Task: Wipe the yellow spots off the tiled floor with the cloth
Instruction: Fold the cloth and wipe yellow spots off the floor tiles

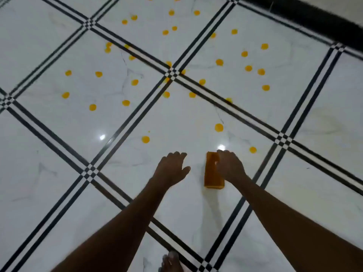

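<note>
A folded orange cloth [211, 172] lies on the white tiled floor [59, 173] near the lower middle. My right hand [230, 166] lies on its right edge with fingers bent over it; whether it grips the cloth is unclear. Just left of the cloth my left hand [172, 167] hovers with relaxed fingers and holds nothing. Several yellow spots dot the tiles ahead; the nearest are one spot [145, 139], another spot [218, 127] and a third spot [252, 149].
Black and white striped bands [125, 122] cross the glossy floor diagonally. A dark edge [306, 16] runs along the top right corner. A bare foot [170, 262] shows at the bottom edge. Ceiling lights reflect on the tiles.
</note>
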Action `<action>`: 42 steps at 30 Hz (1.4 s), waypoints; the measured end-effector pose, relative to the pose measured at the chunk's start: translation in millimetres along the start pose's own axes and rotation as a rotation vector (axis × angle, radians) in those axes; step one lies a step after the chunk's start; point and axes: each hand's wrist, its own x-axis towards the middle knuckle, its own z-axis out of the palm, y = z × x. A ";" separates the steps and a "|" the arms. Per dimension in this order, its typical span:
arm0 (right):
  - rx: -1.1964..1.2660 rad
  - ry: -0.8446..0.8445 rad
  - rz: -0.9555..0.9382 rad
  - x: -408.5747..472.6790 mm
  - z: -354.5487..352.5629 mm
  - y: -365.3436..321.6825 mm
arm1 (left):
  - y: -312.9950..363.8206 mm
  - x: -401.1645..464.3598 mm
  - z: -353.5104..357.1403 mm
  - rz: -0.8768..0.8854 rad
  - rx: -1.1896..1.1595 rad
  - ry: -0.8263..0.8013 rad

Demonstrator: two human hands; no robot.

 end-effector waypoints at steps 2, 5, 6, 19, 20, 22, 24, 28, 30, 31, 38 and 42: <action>-0.044 0.048 -0.008 22.7 22.2 6.4 | -8.2 26.1 18.1 0.016 0.022 0.031; -0.124 0.119 -0.030 46.4 38.1 12.8 | -16.8 56.6 33.1 0.070 0.081 0.060; -0.159 0.145 -0.035 50.2 41.7 14.2 | -16.5 61.5 42.3 0.091 0.110 0.050; 0.506 -0.097 -0.272 61.0 -10.4 -3.3 | -38.6 90.7 14.7 0.191 -0.410 -0.091; 0.569 -0.118 -0.322 59.9 -18.5 -8.9 | -37.1 88.5 3.8 0.201 -0.539 -0.131; 0.673 -0.136 -0.394 58.2 -32.4 -18.7 | -33.0 81.2 -15.1 0.215 -0.686 -0.178; 0.708 -0.091 -0.423 53.9 -41.1 -29.1 | -32.8 72.9 -28.9 0.222 -0.684 -0.146; 0.727 0.176 -0.411 44.1 -41.2 -43.6 | -40.2 56.9 -37.2 0.199 -0.618 0.026; 0.757 0.268 -0.383 38.2 -36.9 -47.6 | -43.5 46.8 -40.5 0.143 -0.636 0.140; 0.822 0.282 -0.357 34.3 -36.5 -50.9 | -44.8 40.7 -45.0 0.124 -0.617 0.211; 1.191 -0.191 -0.190 30.6 -39.8 -72.3 | -46.2 22.6 -84.7 0.092 -0.505 0.331; 0.857 0.107 -0.340 43.2 -49.4 -81.6 | -55.3 19.4 -103.0 0.058 -0.429 0.405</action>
